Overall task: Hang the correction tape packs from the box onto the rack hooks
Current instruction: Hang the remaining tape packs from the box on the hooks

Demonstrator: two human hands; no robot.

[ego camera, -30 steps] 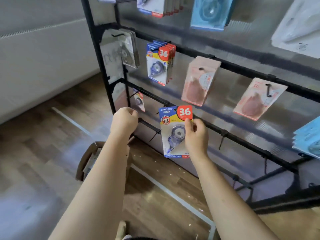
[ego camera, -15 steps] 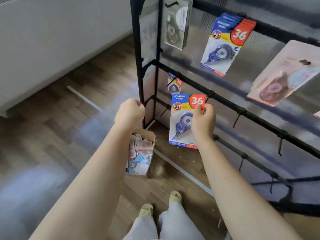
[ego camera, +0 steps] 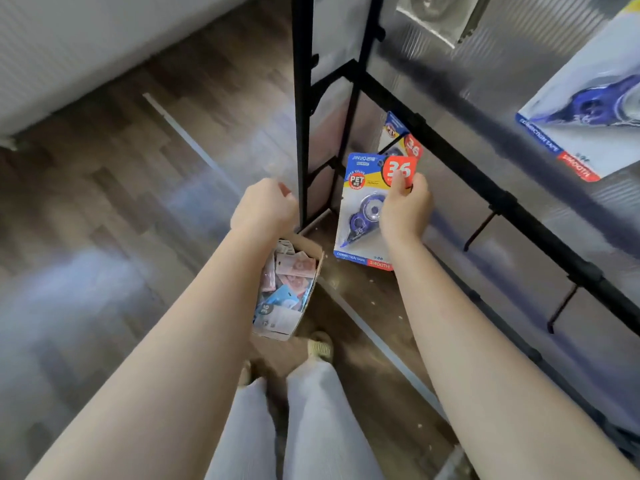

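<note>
My right hand [ego camera: 405,209] pinches a blue, yellow and red correction tape pack [ego camera: 367,209] by its right edge, holding it upright in front of the black rack [ego camera: 450,147]. A second pack of the same kind [ego camera: 398,133] hangs just behind it under the slanted rail. My left hand [ego camera: 265,211] is curled into a fist beside the rack's upright post, with nothing visible in it. Below my left forearm stands the cardboard box [ego camera: 313,289] on the floor, filled with several pink and blue packs.
Two bare black hooks [ego camera: 479,232] [ego camera: 562,311] stick out under the rail at the right. A larger blue pack [ego camera: 588,123] hangs at the upper right. My legs and a sandalled foot [ego camera: 320,346] stand on the wooden floor beside the box. A white wall runs along the left.
The view has tilted down and closer to the rack's lower corner. My right hand still holds the pack, now lower against the rail, and the box shows more fully.
</note>
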